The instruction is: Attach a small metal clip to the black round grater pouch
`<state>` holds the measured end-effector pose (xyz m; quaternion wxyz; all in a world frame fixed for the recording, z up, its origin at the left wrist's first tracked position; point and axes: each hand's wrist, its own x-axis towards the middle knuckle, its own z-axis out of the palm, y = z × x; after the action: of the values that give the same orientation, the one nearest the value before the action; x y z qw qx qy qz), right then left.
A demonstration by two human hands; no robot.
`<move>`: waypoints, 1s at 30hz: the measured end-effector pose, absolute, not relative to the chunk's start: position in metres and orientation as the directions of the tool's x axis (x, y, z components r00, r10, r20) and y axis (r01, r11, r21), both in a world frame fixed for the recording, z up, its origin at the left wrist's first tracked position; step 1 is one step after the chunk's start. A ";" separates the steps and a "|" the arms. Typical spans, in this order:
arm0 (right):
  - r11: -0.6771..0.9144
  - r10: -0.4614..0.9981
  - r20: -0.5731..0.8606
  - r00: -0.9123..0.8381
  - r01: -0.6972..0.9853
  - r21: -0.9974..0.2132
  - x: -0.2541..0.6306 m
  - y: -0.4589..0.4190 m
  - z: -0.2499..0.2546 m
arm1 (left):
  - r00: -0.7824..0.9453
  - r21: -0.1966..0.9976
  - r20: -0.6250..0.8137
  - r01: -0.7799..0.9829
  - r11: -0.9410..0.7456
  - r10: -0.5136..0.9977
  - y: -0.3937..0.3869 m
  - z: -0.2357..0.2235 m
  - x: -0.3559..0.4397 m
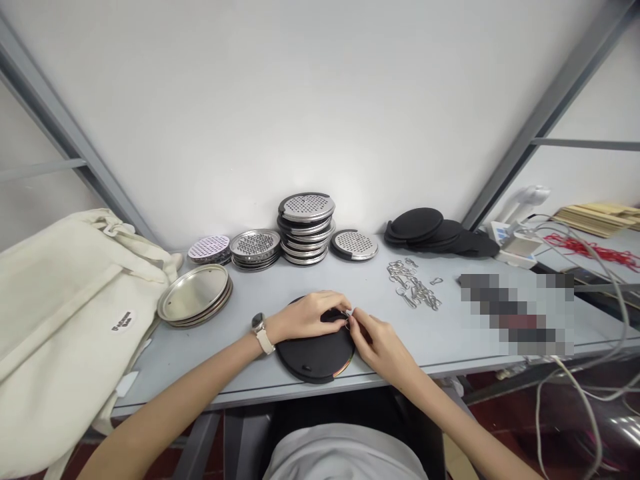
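Flat on the table in front of me lies a round black disc-shaped case (317, 357), with a thin shiny rim showing at its lower right. My left hand (313, 315), with a watch on its wrist, rests across the top of it, and its thumb and index finger close toward the right edge. There my right hand (375, 337) pinches a small metal clip (347, 319). The fingertips of both hands meet at this clip and partly hide it. Right of the hands lies a loose pile of similar metal clips (423, 292), some with rings.
Along the wall stand stacks of round perforated grater discs (306, 207), a single grater disc (356, 245) and black round covers (416, 225). Plain metal lids (195, 293) sit at left beside a cream bag (85, 320). White cables (617, 300) hang at right.
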<state>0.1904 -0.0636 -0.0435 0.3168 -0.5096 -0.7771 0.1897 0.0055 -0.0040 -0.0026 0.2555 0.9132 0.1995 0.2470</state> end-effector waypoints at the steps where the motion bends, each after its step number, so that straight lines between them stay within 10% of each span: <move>1: 0.407 0.913 0.298 -0.279 0.672 -0.619 0.190 -0.063 -0.043 | 0.798 0.566 0.348 0.240 -0.788 0.493 -0.004 -0.003 0.005; 30: 0.431 0.902 0.314 -0.298 0.681 -0.592 0.190 -0.066 -0.039 | 0.822 0.522 0.320 0.262 -0.812 0.471 -0.006 0.002 0.005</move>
<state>0.1896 -0.0657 -0.0392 0.3126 -0.5034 -0.7860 0.1765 0.0054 -0.0060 0.0024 0.2344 0.9252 0.1981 0.2232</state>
